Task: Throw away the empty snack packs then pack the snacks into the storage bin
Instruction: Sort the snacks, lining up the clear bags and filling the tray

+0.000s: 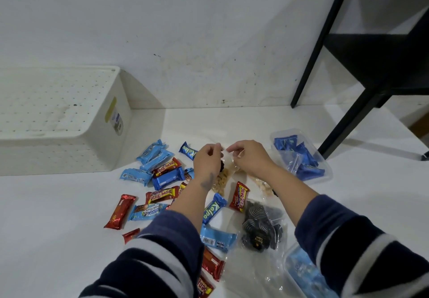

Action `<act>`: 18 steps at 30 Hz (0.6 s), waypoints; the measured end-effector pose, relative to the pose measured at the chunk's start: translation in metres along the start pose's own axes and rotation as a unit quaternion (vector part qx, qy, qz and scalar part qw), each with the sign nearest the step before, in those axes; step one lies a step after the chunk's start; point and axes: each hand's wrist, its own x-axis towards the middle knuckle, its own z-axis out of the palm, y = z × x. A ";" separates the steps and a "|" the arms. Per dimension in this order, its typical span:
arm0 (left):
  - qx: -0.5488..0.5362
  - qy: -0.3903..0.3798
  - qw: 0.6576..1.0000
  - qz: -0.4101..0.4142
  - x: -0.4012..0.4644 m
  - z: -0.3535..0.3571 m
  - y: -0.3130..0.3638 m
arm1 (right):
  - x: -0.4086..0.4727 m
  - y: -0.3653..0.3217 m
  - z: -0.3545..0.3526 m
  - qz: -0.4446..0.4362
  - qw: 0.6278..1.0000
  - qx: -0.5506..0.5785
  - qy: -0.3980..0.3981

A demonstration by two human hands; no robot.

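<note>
My left hand [208,161] and my right hand [249,157] both pinch the top of a clear plastic bag of pale crackers [224,177], held just above the white floor. Several wrapped snacks lie around my arms: red Beng-Beng bars [239,196], blue Kalpa bars [213,208], light-blue packs [153,155] and a clear bag of black spiral crackers [261,225]. A white perforated storage bin [99,121] stands at the left against the wall. Whether the held bag is full or partly empty, I cannot tell.
A clear plastic tub [323,166] with dark-blue packs sits at the right. Another clear container with light-blue packs [304,272] is at the bottom right. Black furniture legs [343,133] rise at the right. The white wall is close behind.
</note>
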 end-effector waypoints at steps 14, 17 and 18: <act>0.018 0.002 0.999 0.043 -0.004 0.002 -0.008 | 0.005 -0.005 0.004 0.060 0.993 -0.058 0.077; 0.109 0.026 0.987 0.114 -0.005 -0.001 -0.020 | 0.007 -0.007 0.003 0.049 0.995 -0.057 0.061; 0.170 0.036 0.975 0.140 -0.005 -0.006 -0.027 | 0.009 -0.006 0.001 0.047 0.996 -0.047 0.056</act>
